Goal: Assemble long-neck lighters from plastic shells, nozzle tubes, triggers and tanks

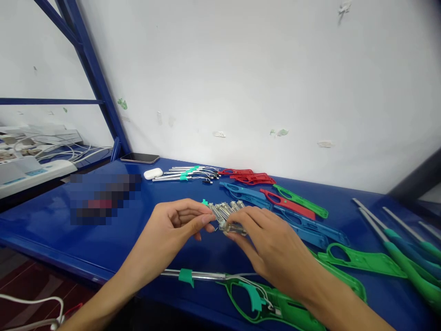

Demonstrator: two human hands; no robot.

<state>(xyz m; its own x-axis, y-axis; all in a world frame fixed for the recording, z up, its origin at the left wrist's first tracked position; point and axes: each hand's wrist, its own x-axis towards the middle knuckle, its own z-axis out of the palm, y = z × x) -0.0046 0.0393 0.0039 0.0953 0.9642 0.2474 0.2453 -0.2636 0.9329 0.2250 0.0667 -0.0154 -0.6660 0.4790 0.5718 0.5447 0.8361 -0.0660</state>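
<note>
Both hands met over a bunch of small metal parts [227, 212] mid-table. Left hand [172, 230] pinched one part; right hand [272, 243] pressed the bunch down (grip partly hidden). Steadying the bunch seemed advisable.

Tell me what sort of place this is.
Probably a small assembly workbench: rows of coloured plastic handle shells and metal rods lie on a blue table, while both hands work a cluster of small clear parts.
</note>
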